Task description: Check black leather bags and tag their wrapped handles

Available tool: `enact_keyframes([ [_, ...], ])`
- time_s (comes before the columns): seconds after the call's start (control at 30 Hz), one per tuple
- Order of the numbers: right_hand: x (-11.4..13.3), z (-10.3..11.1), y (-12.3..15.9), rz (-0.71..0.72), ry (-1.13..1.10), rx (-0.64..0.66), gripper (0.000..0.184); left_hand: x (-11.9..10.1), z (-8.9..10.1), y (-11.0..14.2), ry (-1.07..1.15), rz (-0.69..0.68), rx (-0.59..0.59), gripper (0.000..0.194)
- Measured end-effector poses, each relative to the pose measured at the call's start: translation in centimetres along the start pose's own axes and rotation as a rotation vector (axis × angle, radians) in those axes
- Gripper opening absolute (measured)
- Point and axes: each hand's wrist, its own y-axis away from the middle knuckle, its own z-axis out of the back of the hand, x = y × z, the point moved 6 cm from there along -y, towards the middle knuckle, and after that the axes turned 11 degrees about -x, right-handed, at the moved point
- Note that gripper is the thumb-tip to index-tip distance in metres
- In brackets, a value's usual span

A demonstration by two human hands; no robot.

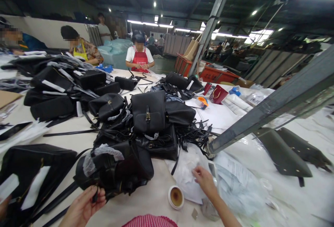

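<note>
Left hand (82, 207) has fingers together on one small black tab (95, 195); right hand (205, 181) has fingers apart on one white plastic sheet (185, 175).

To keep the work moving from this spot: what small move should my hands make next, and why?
Probably bring the crumpled white wrapping across to the black leather bag. Your right hand already rests on the wrapping, while your left hand pinches something small and dark beside the bag.

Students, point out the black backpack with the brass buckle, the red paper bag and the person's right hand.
Black backpack (148, 106): head view, front flap.
Red paper bag (218, 94): head view, front panel.
Right hand (205, 180): head view, back of the hand.
</note>
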Motion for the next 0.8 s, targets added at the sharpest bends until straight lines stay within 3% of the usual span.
enact_keyframes([
  [0.13,3.7,0.1,1.2,-0.142,-0.259,0.126,0.036,0.3,0.2,-0.7,0.016,0.002,0.013,0.005],
  [0.23,7.8,-1.5,3.2,-0.179,-0.404,0.264,0.038,0.4,-0.1,-0.5,0.046,-0.002,0.047,0.008],
  [0.37,13.8,-7.5,7.7,-0.271,-0.611,0.603,0.043,0.3,-0.9,0.9,0.054,-0.027,0.128,0.014],
  [0.5,18.5,-15.4,13.3,-0.253,-0.531,0.929,0.038,0.3,-0.4,1.4,0.056,-0.024,0.077,0.021],
  [0.63,20.9,-21.5,16.0,-0.102,-0.324,0.919,0.025,0.4,0.4,1.8,0.023,-0.028,0.062,0.028],
  [0.8,22.3,-24.5,15.7,0.055,-0.242,0.808,0.011,0.1,1.3,1.9,-0.03,-0.058,0.057,0.032],
])
